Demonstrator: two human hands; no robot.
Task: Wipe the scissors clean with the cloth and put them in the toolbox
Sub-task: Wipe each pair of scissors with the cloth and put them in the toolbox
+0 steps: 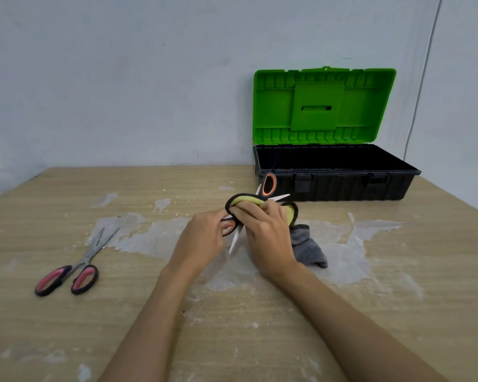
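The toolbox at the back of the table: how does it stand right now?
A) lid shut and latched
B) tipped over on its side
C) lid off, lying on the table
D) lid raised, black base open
D: the toolbox has its green lid upright against the wall, black base open below.

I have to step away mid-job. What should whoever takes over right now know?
Left hand grips an orange-handled scissors handle.
Right hand presses the cloth around the open blades.
Pink-handled scissors lie on the table, left, untouched.
Toolbox stands open, far right; no scissors visible inside.
Done: wiping started.
Left: finish wiping, box both pairs.
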